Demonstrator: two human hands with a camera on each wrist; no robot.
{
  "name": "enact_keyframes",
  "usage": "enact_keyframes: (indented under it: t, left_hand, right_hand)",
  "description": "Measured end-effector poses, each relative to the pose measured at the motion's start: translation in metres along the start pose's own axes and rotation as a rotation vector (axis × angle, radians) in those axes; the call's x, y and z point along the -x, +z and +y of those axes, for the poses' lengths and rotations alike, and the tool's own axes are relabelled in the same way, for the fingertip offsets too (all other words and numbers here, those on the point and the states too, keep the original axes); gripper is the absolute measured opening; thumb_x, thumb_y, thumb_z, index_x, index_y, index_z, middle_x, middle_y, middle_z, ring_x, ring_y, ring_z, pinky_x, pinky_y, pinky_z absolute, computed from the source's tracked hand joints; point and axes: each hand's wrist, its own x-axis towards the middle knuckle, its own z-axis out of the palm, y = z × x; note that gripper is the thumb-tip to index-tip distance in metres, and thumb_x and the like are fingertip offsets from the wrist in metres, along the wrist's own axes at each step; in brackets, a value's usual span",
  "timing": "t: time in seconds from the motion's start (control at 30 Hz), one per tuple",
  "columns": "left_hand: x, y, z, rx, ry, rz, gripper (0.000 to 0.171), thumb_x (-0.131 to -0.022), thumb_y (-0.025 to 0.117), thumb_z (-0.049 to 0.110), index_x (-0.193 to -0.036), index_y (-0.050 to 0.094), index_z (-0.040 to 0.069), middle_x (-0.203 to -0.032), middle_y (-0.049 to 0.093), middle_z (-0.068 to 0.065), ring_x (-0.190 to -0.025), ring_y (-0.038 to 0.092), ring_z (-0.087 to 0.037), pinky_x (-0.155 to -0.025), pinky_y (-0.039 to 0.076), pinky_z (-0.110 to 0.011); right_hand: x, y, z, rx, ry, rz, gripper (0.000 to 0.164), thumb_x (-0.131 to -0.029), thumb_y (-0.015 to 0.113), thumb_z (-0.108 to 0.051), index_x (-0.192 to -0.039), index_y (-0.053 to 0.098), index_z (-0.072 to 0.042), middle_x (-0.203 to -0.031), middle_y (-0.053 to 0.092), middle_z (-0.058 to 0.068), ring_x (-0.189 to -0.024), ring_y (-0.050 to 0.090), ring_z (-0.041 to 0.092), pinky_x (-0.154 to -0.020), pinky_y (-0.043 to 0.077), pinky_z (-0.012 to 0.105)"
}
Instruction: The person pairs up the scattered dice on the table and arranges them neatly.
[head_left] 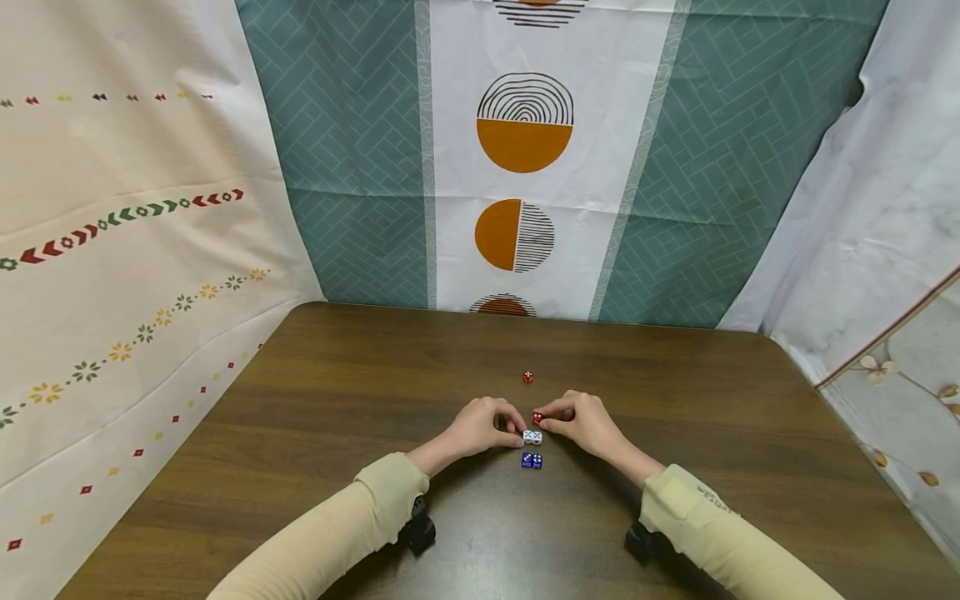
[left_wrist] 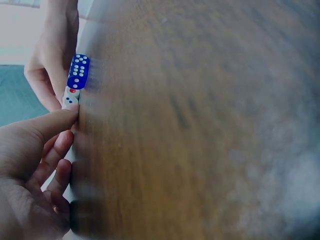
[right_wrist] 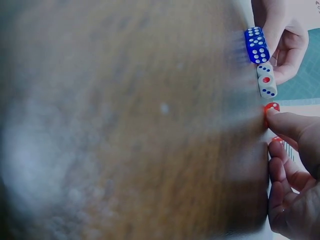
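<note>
In the head view, my right hand (head_left: 588, 423) pinches a red die (head_left: 537, 418) between thumb and index finger, just behind the white dice. My left hand (head_left: 483, 427) is at the left side of two white dice (head_left: 532, 437) that sit side by side; its thumb and curled index finger hold the left one at its edge. In the left wrist view the left thumb (left_wrist: 62, 120) overlaps a white die (left_wrist: 71, 98). Two blue dice (head_left: 532, 460) stand together in front of the white pair. Another red die (head_left: 528, 377) lies farther back by itself.
Everything stands on a dark brown wooden table (head_left: 390, 358). Behind its far edge hangs a teal and white patterned cloth (head_left: 352, 167), with light cloths at both sides. Black wrist straps (head_left: 420, 529) show below the rolled sleeves.
</note>
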Motion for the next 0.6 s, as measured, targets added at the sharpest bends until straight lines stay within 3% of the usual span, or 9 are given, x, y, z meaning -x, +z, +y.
enact_keyframes:
  t: [0.6]
  left_hand:
    - [-0.0014, 0.0002, -0.0003, 0.02, -0.018, -0.01, 0.012, -0.081, 0.082, 0.022, -0.09, 0.077, 0.017, -0.079, 0.065, 0.005, -0.064, 0.046, -0.003, -0.062, 0.037, -0.019]
  right_hand:
    - [0.002, -0.0005, -0.0006, -0.008, -0.009, 0.01, 0.017, -0.086, 0.077, -0.021, -0.102, 0.079, -0.019, -0.083, 0.068, -0.005, -0.072, 0.05, 0.006, -0.064, 0.041, 0.02]
